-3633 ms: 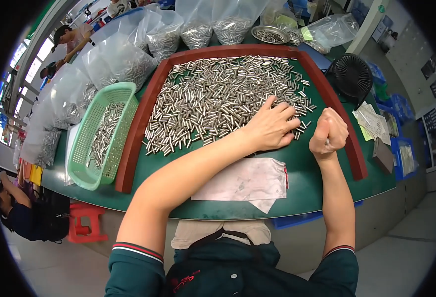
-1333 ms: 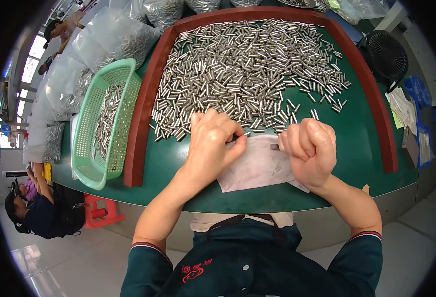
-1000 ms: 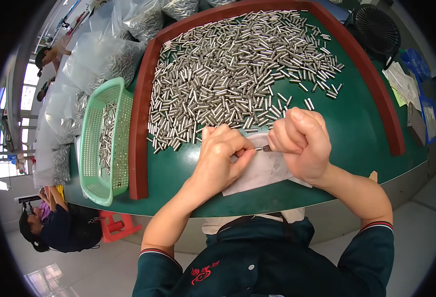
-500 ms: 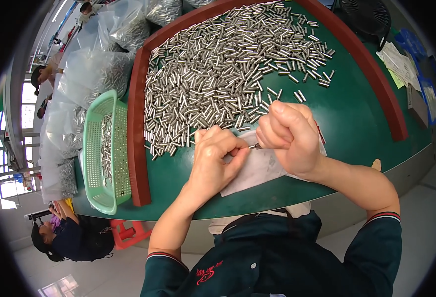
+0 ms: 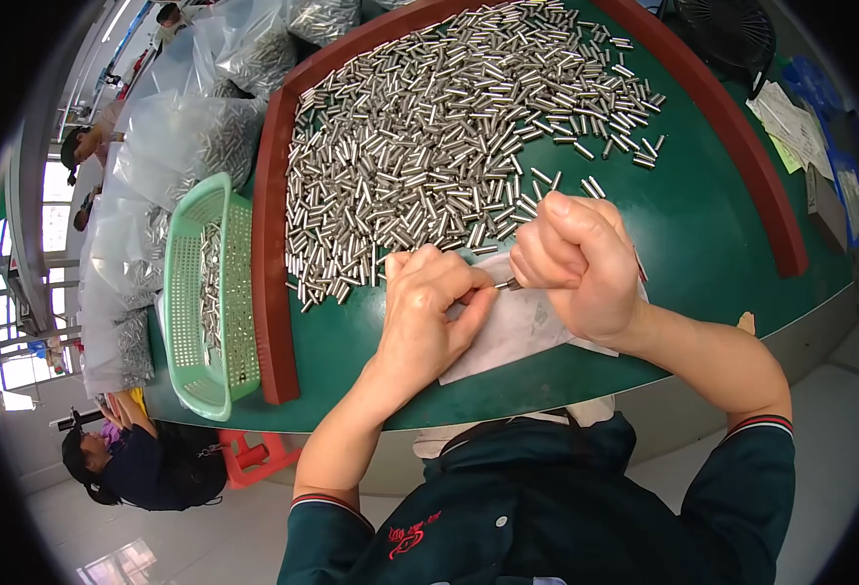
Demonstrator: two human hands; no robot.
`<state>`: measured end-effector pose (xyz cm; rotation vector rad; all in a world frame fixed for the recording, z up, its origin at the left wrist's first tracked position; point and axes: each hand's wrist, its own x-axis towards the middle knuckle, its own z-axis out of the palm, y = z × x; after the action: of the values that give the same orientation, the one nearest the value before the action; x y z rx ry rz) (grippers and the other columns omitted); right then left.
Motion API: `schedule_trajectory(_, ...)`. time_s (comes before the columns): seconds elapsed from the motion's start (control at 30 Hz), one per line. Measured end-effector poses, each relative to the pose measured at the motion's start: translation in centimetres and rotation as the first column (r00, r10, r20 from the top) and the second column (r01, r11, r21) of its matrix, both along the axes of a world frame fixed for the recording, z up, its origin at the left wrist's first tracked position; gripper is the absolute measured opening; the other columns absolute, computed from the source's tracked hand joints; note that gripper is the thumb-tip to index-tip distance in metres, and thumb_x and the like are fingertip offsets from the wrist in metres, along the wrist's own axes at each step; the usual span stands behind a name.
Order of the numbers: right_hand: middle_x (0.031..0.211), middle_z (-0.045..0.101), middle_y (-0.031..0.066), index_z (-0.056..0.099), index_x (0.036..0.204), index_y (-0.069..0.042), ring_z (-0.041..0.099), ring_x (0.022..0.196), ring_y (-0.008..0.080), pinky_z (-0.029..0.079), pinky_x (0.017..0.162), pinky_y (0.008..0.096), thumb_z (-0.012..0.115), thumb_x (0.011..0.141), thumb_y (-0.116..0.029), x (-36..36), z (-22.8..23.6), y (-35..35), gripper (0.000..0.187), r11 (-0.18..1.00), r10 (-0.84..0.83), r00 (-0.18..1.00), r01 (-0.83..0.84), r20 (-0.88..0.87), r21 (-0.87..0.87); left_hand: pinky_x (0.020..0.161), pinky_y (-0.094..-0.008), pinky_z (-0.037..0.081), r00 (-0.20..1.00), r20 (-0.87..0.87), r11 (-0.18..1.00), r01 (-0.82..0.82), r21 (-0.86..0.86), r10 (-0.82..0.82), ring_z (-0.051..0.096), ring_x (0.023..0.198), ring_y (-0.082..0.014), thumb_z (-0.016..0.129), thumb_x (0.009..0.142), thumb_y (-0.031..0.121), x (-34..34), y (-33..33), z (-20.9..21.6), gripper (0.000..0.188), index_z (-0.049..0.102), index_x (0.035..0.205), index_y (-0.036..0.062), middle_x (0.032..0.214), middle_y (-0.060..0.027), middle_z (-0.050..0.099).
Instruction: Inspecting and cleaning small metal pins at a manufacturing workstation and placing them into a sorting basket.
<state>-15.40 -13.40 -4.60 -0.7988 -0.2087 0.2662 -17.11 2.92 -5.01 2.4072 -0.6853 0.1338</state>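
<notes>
My left hand (image 5: 428, 310) is closed, with thumb and forefinger pinching a small silvery metal pin (image 5: 502, 285) over the green table. My right hand (image 5: 578, 265) is curled into a fist just to its right. A short dark tip pokes out of that fist and meets the pin's end; the rest of what it grips is hidden. Beneath both hands lies a whitish, stained cloth or sheet (image 5: 507, 341). Beyond them spreads a large heap of similar metal pins (image 5: 429, 146), some loose ones lying close to my right hand.
A dark red rail (image 5: 275, 263) borders the heap on the left, and another rail (image 5: 741, 146) on the right. Left stands a green plastic basket (image 5: 244, 341) holding pins, beside clear bags (image 5: 181, 146) of parts. Papers (image 5: 785, 122) and a black fan (image 5: 722, 39) are far right. A co-worker (image 5: 147, 463) sits lower left.
Both hands hold nearly the same pose; the pin and dark tip still meet between them. The whole view has shifted very slightly. The seated co-worker's hands have moved a little.
</notes>
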Motion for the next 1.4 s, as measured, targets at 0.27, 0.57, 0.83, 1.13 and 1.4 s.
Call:
schedule_trajectory(0.27,0.040,0.025,-0.0019,0.023,0.049,-0.012,0.016,0.039,0.0078,0.018,0.040,0.0248,0.033,0.089,-0.019,0.0,0.0,0.0,0.042,1.000,-0.011,1.000,0.011,-0.010,-0.025,0.064,-0.0306,0.028,1.000,0.002,1.000,0.012,-0.002,-0.012,0.045,0.060,-0.0167,0.066,0.065,0.006,0.1,-0.1,-0.1,0.007,0.059,0.066,0.0077,0.058,-0.0002,0.048)
schedule_trajectory(0.57,0.042,0.025,-0.0021,0.024,0.050,-0.011,0.019,0.041,0.0078,0.019,0.042,0.0245,0.034,0.088,-0.017,-0.8,0.0,0.8,0.041,0.985,-0.059,0.995,0.070,0.074,-0.155,0.062,-0.0310,0.027,1.000,-0.009,1.000,0.023,0.011,-0.023,0.045,0.061,-0.0173,0.066,0.065,0.005,0.2,-0.1,0.2,0.007,0.059,0.065,0.0078,0.057,-0.0005,0.048)
schedule_trajectory(0.83,0.042,0.025,-0.0021,0.023,0.050,-0.011,0.019,0.041,0.0075,0.018,0.042,0.0246,0.035,0.089,-0.018,-0.8,0.0,0.7,0.041,0.988,-0.074,0.994,0.085,0.085,-0.131,0.063,-0.0316,0.030,0.996,0.076,0.992,0.037,0.119,-0.047,0.046,0.064,-0.0187,0.065,0.065,0.005,-0.4,-0.4,0.2,0.011,0.055,0.070,0.0070,0.065,-0.0020,0.049)
schedule_trajectory(1.13,0.041,0.024,-0.0021,0.023,0.050,-0.012,0.018,0.040,0.0081,0.017,0.041,0.0250,0.037,0.088,-0.021,-0.4,0.0,0.5,0.042,0.993,-0.043,0.999,0.044,0.010,-0.107,0.059,-0.0210,0.041,0.924,-0.377,0.938,-0.076,-0.337,-0.061,0.051,0.067,-0.0090,0.064,0.075,0.002,-0.6,0.7,1.0,0.010,0.055,0.080,0.0022,0.083,-0.0043,0.057)
schedule_trajectory(1.4,0.042,0.027,-0.0029,0.024,0.050,-0.011,0.020,0.040,0.0059,0.020,0.041,0.0239,0.039,0.088,-0.019,-0.5,-0.2,0.4,0.042,0.999,-0.014,1.000,0.014,0.004,-0.043,0.063,-0.0207,0.043,0.577,-0.721,0.504,-0.524,-0.687,-0.384,0.051,0.066,-0.0096,0.053,0.085,0.008,0.2,2.2,0.2,0.014,0.055,0.097,0.0013,0.081,-0.0070,0.058)
